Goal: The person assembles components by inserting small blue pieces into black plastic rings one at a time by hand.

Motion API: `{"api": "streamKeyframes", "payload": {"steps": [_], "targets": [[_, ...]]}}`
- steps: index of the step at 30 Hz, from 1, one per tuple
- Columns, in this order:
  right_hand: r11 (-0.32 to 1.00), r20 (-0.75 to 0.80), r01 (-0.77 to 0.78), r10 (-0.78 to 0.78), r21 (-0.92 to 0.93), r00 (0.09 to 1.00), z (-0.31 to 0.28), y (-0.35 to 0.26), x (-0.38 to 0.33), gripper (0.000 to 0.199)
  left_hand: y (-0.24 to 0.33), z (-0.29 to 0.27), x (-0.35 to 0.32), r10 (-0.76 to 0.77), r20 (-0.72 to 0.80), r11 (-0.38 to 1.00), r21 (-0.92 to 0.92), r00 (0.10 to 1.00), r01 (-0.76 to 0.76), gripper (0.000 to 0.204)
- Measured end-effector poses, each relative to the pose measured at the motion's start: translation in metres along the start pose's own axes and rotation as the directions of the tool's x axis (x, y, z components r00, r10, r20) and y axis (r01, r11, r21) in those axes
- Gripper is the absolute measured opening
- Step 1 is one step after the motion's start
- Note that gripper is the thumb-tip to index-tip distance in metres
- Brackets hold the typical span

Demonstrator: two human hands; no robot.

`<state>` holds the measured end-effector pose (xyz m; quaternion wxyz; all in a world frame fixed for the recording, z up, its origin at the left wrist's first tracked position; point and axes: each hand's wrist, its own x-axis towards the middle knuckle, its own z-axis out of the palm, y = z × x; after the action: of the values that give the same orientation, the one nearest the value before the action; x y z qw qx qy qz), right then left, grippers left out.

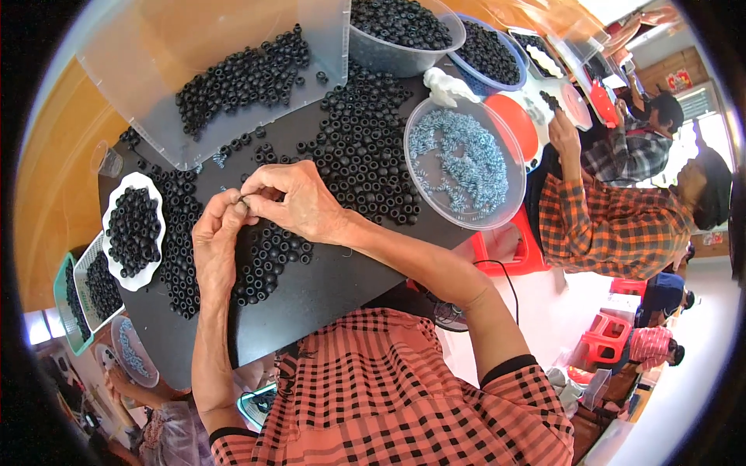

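Note:
My left hand [216,237] and my right hand [299,203] meet above the dark table, fingertips pinched together around something small and dark that the fingers mostly hide. Below and around them lie many small black round parts with holes [365,132], like cord-lock pieces. To the right of my hands, a clear round tub [409,167] holds a heap of small bluish coil springs [458,159]. Left of my left hand, a white scalloped dish [159,198] is filled with more black parts [132,233].
A large clear plastic bin [256,136] lies at the far side with black parts inside. Bowls of black parts [404,23] stand behind it to the right. Baskets [85,326] sit at the left edge. A person in an orange plaid shirt [602,225] works at right, near a red stool [517,248].

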<state>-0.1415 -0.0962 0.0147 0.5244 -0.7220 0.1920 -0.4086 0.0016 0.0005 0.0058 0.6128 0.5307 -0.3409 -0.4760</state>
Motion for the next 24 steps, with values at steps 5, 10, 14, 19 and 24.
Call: {"api": "streamKeyframes", "payload": {"steps": [5,10,14,19,24], "targets": [[0.99,0.031,0.105,-0.103,-0.098,0.994,-0.007,0.003,-0.001,0.009,0.0,0.004,-0.002,0.123,0.028,0.961,0.248,0.992,-0.126,0.022],[0.998,0.092,0.037,-0.032,-0.053,0.995,-0.014,0.003,-0.001,0.007,0.009,0.006,-0.003,0.156,0.041,0.818,0.554,0.987,-0.152,0.018],[0.999,0.13,-0.015,0.02,-0.039,0.991,-0.016,0.003,0.0,0.007,0.014,0.008,-0.003,0.124,0.079,0.784,0.603,0.989,-0.147,0.017],[0.999,0.112,-0.024,0.027,-0.034,0.993,-0.015,0.005,-0.001,0.008,0.024,0.014,-0.005,0.085,0.063,0.722,0.684,0.994,-0.105,0.018],[0.993,0.103,-0.116,0.116,-0.002,0.988,-0.014,0.006,-0.001,0.009,0.019,0.013,-0.003,0.176,0.079,0.818,0.542,0.981,-0.19,0.017]]}}
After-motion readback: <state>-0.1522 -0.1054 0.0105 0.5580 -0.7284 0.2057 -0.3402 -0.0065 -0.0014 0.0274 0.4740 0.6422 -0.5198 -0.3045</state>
